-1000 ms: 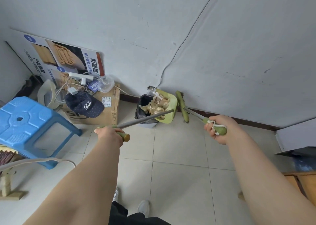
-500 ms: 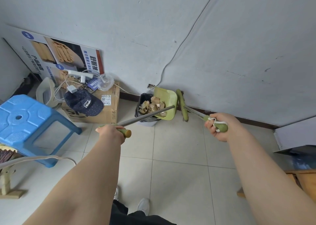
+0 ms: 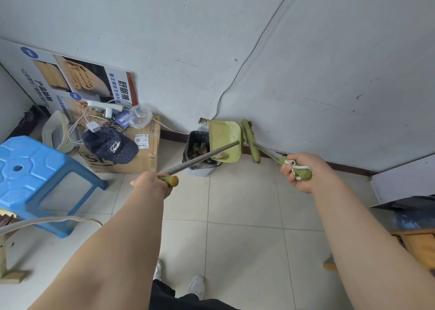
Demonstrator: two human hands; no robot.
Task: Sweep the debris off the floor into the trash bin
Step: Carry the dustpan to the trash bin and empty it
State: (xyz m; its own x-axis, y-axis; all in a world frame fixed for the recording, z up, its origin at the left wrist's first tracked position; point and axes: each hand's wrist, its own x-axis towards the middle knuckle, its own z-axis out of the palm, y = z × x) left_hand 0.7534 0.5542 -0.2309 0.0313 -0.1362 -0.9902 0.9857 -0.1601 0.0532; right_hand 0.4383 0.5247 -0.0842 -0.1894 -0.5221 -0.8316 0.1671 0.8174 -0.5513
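Note:
My left hand [image 3: 153,182] grips the green end of a long grey handle whose green dustpan [image 3: 224,136] is tipped up over the small trash bin [image 3: 196,153] by the wall. The pan's face looks almost bare, with one scrap at its lower edge. Brown debris [image 3: 200,148] lies inside the black-lined bin. My right hand [image 3: 299,170] grips the green broom handle with its white cord loop. The green broom head [image 3: 250,140] rests on the floor beside the dustpan, against the wall's base.
A cardboard box [image 3: 138,159] with a dark cap [image 3: 109,145], cables and a power strip stands left of the bin. A blue plastic stool [image 3: 30,170] sits at the left. A poster leans on the wall. Wooden furniture [image 3: 416,243] is at the right. My shoes [image 3: 195,285] stand on pale tiles.
The dustpan has tilted further upright over the bin. The brown debris that lay in the pan has slid down into the bin. The broom and my right hand have stayed in place.

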